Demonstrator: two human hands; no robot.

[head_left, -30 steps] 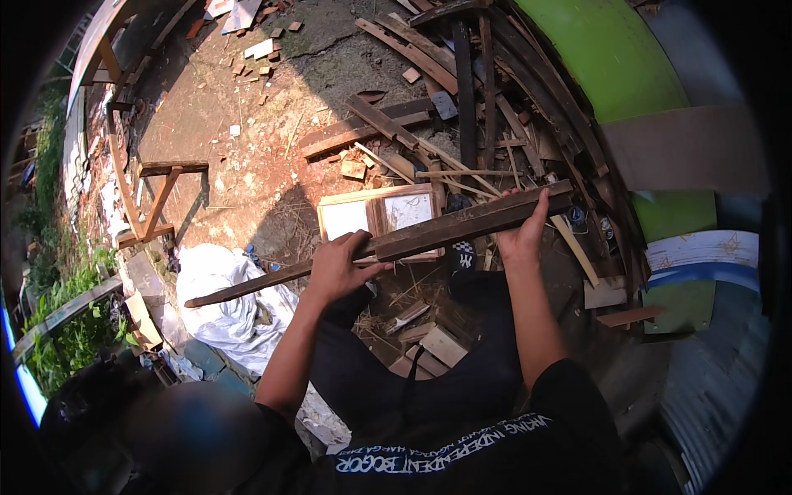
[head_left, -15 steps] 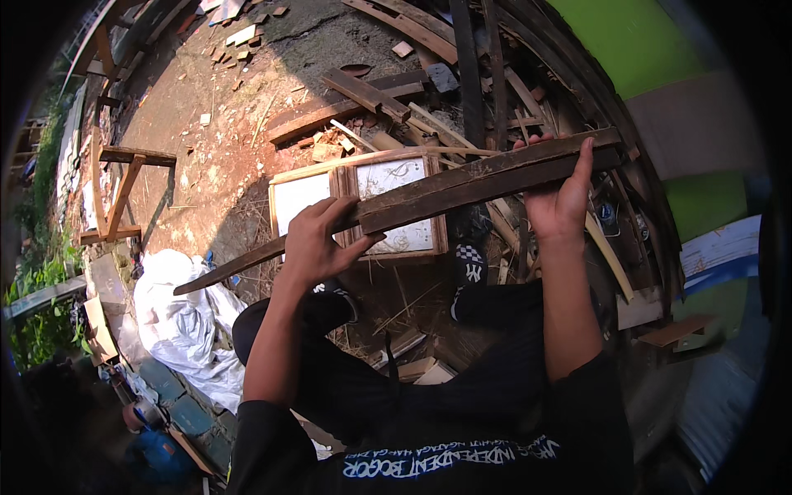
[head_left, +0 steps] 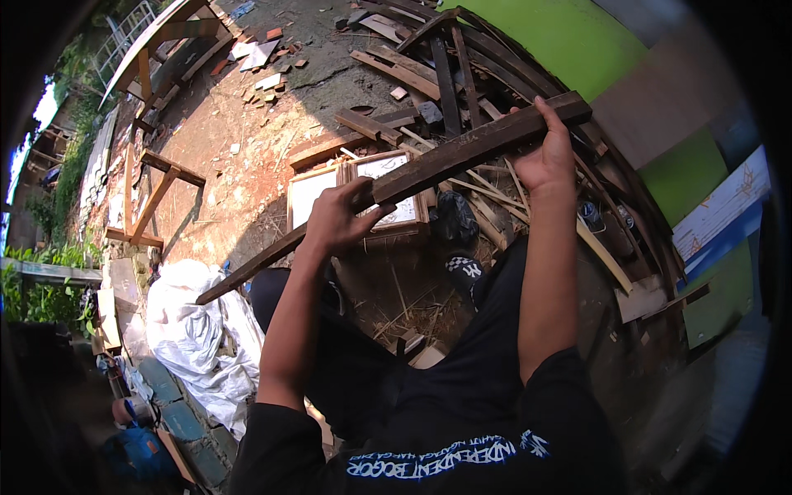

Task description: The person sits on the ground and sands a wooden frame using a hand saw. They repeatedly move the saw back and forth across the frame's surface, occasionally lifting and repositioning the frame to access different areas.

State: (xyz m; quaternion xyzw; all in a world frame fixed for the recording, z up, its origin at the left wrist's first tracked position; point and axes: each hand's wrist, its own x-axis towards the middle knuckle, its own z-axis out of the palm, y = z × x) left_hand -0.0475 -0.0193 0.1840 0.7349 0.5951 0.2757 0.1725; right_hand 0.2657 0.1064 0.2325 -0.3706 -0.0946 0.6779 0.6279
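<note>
A dark wooden beam (head_left: 474, 153) slants across the view from eight o'clock to two. The left hand (head_left: 337, 219) has its fingers clamped around it near the middle; the right hand (head_left: 544, 161) grips by the two-o'clock end, thumb on top. A white-panelled wooden frame (head_left: 375, 167) lies at eleven, a crumpled white sheet (head_left: 198, 330) at eight.

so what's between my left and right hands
In the head view, a dark wooden beam spans the stretch between the left hand and right hand.
</note>
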